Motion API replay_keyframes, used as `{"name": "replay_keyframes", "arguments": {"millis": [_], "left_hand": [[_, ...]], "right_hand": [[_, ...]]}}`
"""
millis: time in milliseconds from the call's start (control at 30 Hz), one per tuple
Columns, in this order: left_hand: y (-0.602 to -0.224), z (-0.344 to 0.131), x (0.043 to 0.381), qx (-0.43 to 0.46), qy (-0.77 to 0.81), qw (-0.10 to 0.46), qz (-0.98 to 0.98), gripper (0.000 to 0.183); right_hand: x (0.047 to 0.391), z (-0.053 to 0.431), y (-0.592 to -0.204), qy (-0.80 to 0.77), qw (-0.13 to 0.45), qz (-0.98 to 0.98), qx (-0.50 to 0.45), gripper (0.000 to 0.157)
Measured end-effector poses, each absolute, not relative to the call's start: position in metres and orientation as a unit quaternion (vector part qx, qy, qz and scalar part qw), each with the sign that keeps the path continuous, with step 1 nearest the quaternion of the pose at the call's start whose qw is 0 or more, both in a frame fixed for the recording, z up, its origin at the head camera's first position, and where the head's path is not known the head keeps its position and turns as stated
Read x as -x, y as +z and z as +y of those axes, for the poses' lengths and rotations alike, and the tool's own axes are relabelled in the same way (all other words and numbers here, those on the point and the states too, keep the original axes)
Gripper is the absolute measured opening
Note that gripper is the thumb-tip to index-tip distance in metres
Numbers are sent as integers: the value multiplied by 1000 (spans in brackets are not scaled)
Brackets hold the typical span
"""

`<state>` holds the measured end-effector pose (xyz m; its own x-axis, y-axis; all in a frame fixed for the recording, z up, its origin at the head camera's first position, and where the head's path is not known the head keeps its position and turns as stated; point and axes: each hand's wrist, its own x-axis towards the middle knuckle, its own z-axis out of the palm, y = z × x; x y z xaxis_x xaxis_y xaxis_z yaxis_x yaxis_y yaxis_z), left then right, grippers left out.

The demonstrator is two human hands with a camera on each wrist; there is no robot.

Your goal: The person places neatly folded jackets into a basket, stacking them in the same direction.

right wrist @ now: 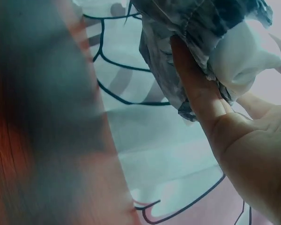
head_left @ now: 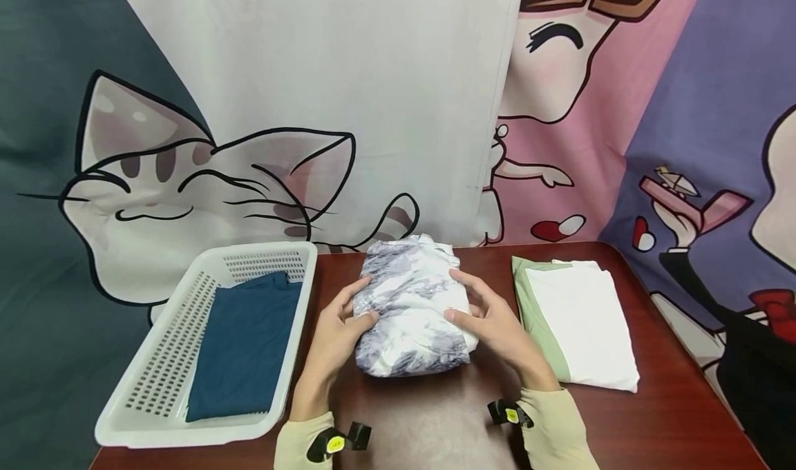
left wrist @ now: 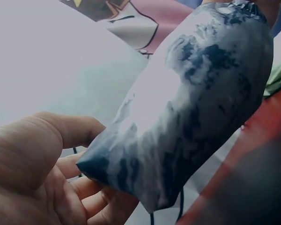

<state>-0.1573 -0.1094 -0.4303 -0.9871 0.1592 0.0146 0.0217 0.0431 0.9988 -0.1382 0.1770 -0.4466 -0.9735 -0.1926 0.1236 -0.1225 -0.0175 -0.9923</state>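
Beige sleeves (head_left: 557,428) lead to the left hand (head_left: 338,328) and right hand (head_left: 500,325), both half-curled, gripping opposite sides of the marbled bundle (head_left: 410,318).

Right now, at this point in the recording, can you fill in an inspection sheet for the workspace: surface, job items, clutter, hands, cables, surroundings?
Surface: reddish-brown table, glossy toward the front.
Job items: grey-and-white patterned bundle, creased; whether it touches the table is unclear.
Clutter: white basket at left, holding a folded dark blue cloth; folded white-and-green cloth at right.
Hands: left hand grips the bundle's left side, right hand its right.
Cables: nothing seen.
Surroundings: printed cartoon backdrop behind the table, with a smiling cat at left.
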Motion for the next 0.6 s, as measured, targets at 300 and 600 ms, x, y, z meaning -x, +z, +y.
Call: {"name": "replay_keyframes", "arguments": {"millis": [300,600], "left_hand": [[-418,-128,151,-50,682,47,729,63],[-403,-150,142,-53,636,45,769,62]], "right_hand": [[132,152,-441,-713,8,692,113,69],[131,135,-425,-733,26,667,132,70]]}}
